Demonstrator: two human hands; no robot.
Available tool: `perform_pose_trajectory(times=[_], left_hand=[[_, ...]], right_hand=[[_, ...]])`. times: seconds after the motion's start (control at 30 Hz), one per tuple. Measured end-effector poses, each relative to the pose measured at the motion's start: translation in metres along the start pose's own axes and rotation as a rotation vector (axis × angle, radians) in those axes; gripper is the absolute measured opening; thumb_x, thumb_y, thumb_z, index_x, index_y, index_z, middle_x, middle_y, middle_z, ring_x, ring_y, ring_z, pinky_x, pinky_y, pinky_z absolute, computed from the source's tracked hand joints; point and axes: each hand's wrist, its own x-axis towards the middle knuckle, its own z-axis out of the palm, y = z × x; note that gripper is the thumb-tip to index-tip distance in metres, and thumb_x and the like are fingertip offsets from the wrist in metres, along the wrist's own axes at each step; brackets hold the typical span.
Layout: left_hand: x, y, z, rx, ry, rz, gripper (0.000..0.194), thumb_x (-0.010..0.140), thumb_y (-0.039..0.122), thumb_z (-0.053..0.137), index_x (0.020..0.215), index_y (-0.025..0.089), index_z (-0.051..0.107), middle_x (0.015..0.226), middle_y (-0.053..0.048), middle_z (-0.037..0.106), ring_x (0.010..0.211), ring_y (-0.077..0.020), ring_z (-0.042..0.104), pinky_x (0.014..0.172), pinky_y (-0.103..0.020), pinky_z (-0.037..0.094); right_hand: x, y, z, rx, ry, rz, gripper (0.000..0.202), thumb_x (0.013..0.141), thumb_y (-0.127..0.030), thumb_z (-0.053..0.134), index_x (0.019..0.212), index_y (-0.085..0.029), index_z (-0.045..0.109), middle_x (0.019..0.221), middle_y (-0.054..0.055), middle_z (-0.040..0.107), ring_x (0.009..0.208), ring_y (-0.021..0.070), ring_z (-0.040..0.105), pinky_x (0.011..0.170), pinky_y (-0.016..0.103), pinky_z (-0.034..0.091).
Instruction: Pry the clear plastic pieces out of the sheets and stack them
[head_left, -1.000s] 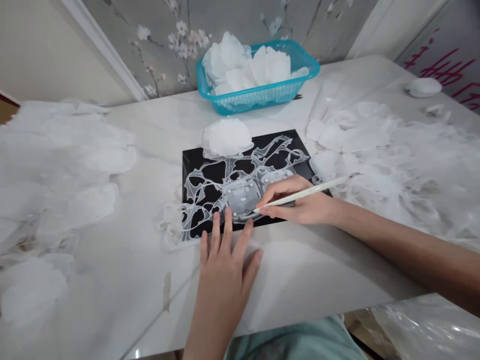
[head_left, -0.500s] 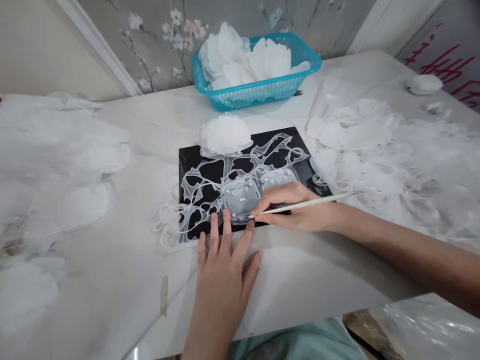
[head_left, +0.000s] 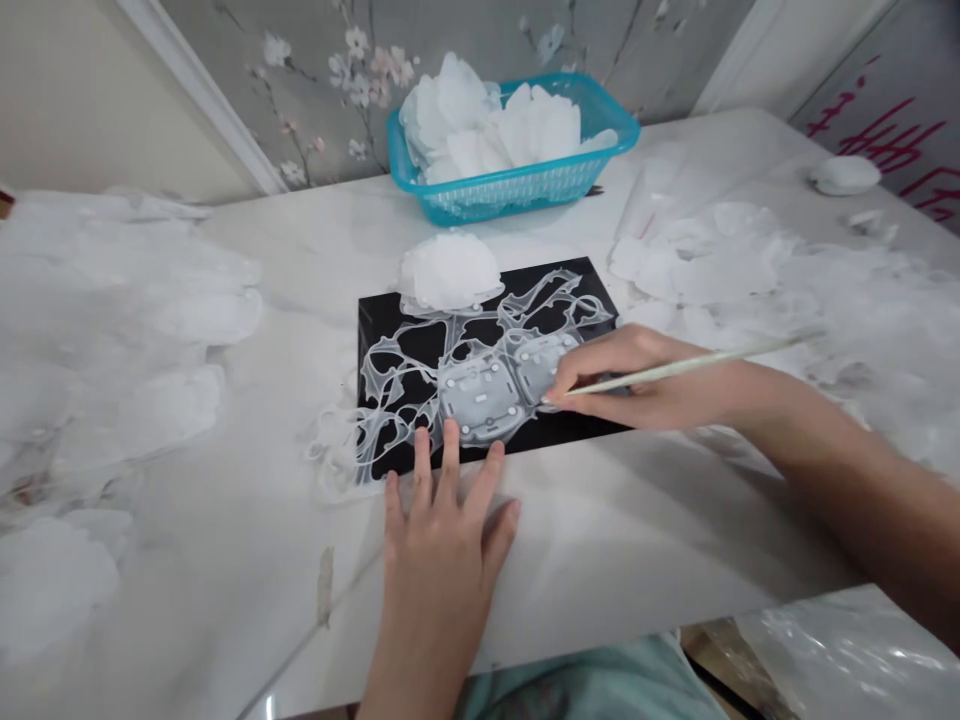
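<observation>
At a white table (head_left: 600,520), two bare hands work over a black board (head_left: 577,430).
The left hand (head_left: 435,560) lies with fingers spread at the board's near edge; the right hand (head_left: 645,385) pinches a pen-like tool. The larger translucent panel (head_left: 480,392) lies just beyond the left fingertips, the smaller translucent panel (head_left: 541,358) partly behind the right, the tool's (head_left: 675,368) tip at its near-left corner.

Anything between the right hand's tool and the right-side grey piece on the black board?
Nothing visible. The right hand holds the tool with its tip by the grey piece's near edge. The left hand lies off to the left, clear of that path.
</observation>
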Motion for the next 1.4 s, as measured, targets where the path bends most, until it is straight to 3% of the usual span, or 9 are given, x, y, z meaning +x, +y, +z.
perform_pose_trajectory(times=[0.1, 0.2, 0.33, 0.47, 0.7, 0.97, 1.2, 1.3, 1.4], left_hand=[[0.0, 0.002, 0.003, -0.027, 0.007, -0.006, 0.043, 0.089, 0.035, 0.044, 0.132, 0.029, 0.046, 0.144, -0.012, 0.034, 0.132, -0.0366, 0.03, 0.094, -0.059, 0.039], [0.0, 0.003, 0.006, -0.043, 0.013, -0.006, 0.042, 0.088, 0.034, 0.045, 0.13, 0.028, 0.048, 0.145, -0.013, 0.033, 0.132, -0.0378, 0.029, 0.094, -0.06, 0.037], [-0.001, 0.002, 0.007, -0.047, 0.02, -0.006, 0.043, 0.089, 0.035, 0.044, 0.131, 0.028, 0.047, 0.145, -0.014, 0.032, 0.132, -0.0376, 0.03, 0.095, -0.061, 0.036], [-0.001, 0.001, 0.001, -0.07, 0.001, -0.024, 0.041, 0.09, 0.035, 0.043, 0.13, 0.03, 0.048, 0.145, -0.011, 0.033, 0.132, -0.036, 0.03, 0.095, -0.06, 0.037], [-0.001, 0.01, 0.0, -0.129, -0.019, -0.114, 0.04, 0.089, 0.039, 0.042, 0.126, 0.027, 0.052, 0.145, -0.011, 0.033, 0.134, -0.0367, 0.026, 0.096, -0.063, 0.034], [-0.001, 0.015, 0.001, -0.172, 0.0, -0.156, 0.038, 0.089, 0.034, 0.041, 0.124, 0.027, 0.053, 0.145, -0.007, 0.032, 0.135, -0.0354, 0.024, 0.098, -0.061, 0.034], [0.002, 0.016, 0.003, -0.197, 0.017, -0.155, 0.035, 0.085, 0.028, 0.048, 0.119, 0.024, 0.055, 0.142, -0.008, 0.038, 0.133, -0.0381, 0.028, 0.098, -0.061, 0.031], [0.002, 0.013, 0.003, -0.281, 0.125, -0.178, 0.029, 0.084, 0.027, 0.05, 0.112, 0.022, 0.057, 0.135, -0.008, 0.049, 0.128, -0.0351, 0.037, 0.099, -0.058, 0.029], [0.001, 0.008, -0.004, -0.373, 0.354, -0.344, 0.013, 0.085, 0.03, 0.052, 0.087, 0.021, 0.061, 0.101, -0.006, 0.067, 0.102, -0.0272, 0.056, 0.088, -0.044, 0.038]], right_hand=[[-0.002, 0.004, 0.009, 0.187, 0.123, 0.088, 0.022, 0.09, -0.028, 0.045, 0.105, -0.022, 0.061, 0.079, 0.001, 0.069, 0.057, 0.0099, 0.061, 0.055, 0.02, 0.048], [0.004, 0.005, 0.03, 0.213, 0.155, 0.03, 0.03, 0.093, -0.027, 0.04, 0.117, -0.023, 0.058, 0.11, 0.006, 0.066, 0.076, 0.0135, 0.067, 0.068, 0.025, 0.052], [0.016, 0.007, 0.049, -0.072, 0.045, -0.03, 0.023, 0.084, -0.031, 0.058, 0.103, -0.02, 0.065, 0.127, 0.007, 0.056, 0.095, 0.0197, 0.065, 0.077, 0.028, 0.05], [0.021, 0.002, 0.052, -0.342, -0.032, -0.1, 0.02, 0.089, -0.031, 0.051, 0.096, -0.021, 0.066, 0.122, 0.005, 0.06, 0.082, 0.0159, 0.068, 0.064, 0.024, 0.047], [0.02, -0.012, 0.057, -0.808, -0.144, -0.244, 0.024, 0.086, -0.008, 0.043, 0.102, -0.011, 0.061, 0.12, 0.013, 0.06, 0.058, 0.0117, 0.06, 0.046, 0.026, 0.03], [0.034, -0.006, 0.057, -0.771, 0.025, 0.018, 0.033, 0.09, -0.019, 0.038, 0.12, -0.009, 0.048, 0.08, 0.009, 0.069, 0.058, 0.0157, 0.059, 0.044, 0.025, 0.026], [0.04, 0.001, 0.052, -0.528, 0.143, 0.067, 0.022, 0.089, -0.022, 0.038, 0.101, -0.014, 0.055, 0.085, 0.008, 0.069, 0.065, 0.0169, 0.062, 0.049, 0.024, 0.035], [0.037, 0.0, 0.055, -0.208, 0.135, 0.005, 0.015, 0.088, -0.022, 0.042, 0.092, -0.015, 0.055, 0.091, 0.008, 0.069, 0.066, 0.0131, 0.062, 0.057, 0.022, 0.042], [0.031, -0.006, 0.059, 0.015, 0.224, 0.015, 0.012, 0.087, -0.023, 0.048, 0.087, -0.015, 0.057, 0.093, 0.008, 0.069, 0.063, 0.0107, 0.062, 0.058, 0.021, 0.046]])
